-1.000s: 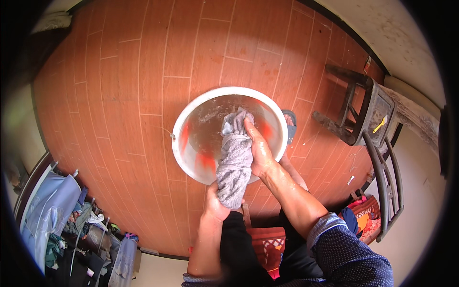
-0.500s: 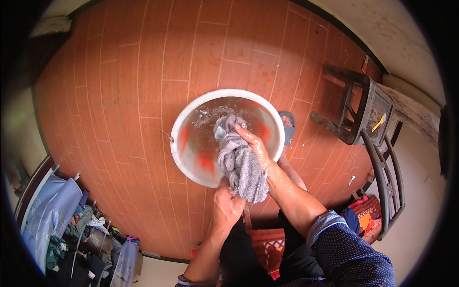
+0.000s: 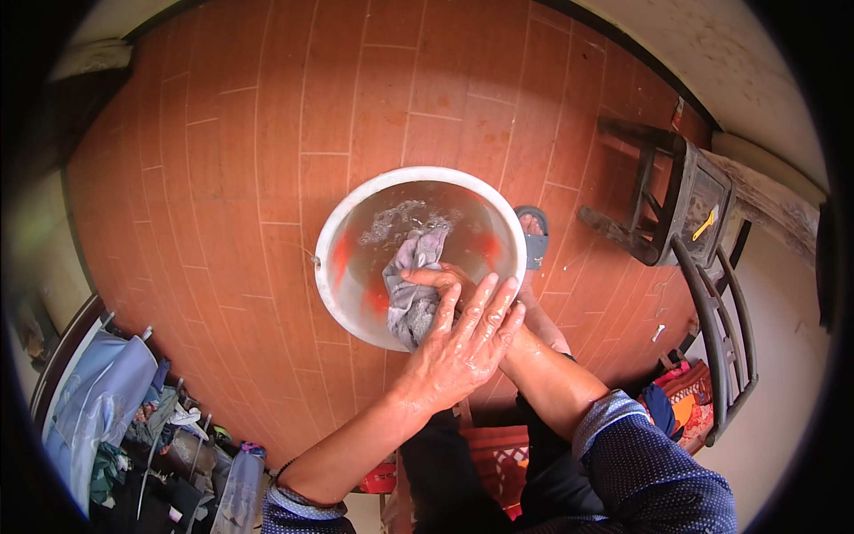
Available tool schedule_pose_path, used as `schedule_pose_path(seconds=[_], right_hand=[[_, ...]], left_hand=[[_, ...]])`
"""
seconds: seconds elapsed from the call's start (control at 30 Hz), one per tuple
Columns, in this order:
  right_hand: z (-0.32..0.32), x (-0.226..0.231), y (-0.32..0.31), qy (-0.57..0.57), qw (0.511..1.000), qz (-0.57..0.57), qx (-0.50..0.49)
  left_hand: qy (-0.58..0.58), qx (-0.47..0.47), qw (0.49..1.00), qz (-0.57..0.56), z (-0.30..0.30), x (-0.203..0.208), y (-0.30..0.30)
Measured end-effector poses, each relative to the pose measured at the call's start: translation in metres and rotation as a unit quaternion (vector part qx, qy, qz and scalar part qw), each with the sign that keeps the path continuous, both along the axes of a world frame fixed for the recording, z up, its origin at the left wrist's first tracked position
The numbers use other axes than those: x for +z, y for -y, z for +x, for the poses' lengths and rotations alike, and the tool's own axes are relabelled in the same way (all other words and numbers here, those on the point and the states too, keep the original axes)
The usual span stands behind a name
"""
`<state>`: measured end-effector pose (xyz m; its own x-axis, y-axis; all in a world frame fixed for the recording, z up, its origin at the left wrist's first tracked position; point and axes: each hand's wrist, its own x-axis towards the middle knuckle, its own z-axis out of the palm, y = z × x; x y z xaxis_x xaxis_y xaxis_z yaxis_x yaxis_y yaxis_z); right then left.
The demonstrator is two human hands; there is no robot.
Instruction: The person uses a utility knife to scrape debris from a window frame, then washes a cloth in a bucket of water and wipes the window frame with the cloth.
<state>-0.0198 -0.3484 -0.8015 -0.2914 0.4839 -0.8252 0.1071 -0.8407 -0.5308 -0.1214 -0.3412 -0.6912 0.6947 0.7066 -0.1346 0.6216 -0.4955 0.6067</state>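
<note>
One left hand (image 3: 458, 351): spread open, frame centre
Right hand (image 3: 445, 278): gripping grey cloth (image 3: 409, 307)
White basin (image 3: 418, 174): red markings (image 3: 341, 258), blurred

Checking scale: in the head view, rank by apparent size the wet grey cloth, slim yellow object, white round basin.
White round basin, largest
Wet grey cloth, partly hidden
Slim yellow object, smallest
</note>
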Motion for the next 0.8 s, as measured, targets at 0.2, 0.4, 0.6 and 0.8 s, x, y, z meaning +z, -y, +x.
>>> schedule_pose_path(seconds=[0.2, 0.4, 0.6, 0.8], right_hand=[[-0.012, -0.01, -0.006, 0.014, 0.971, -0.176, -0.16], [-0.018, 0.014, -0.022, -0.143, 0.896, -0.212, -0.362], [-0.014, 0.014, -0.024, -0.206, 0.886, -0.195, -0.368], [-0.003, 0.002, -0.023, -0.236, 0.88, -0.24, -0.336]], left_hand=[[0.122, 0.031, 0.992, -0.012, -0.011, -0.009, 0.009], [0.242, 0.123, 0.959, -0.079, -0.012, 0.015, 0.006], [0.315, 0.196, 0.924, -0.091, 0.005, 0.03, 0.0], [0.336, 0.31, 0.878, -0.139, -0.001, 0.037, 0.007]])
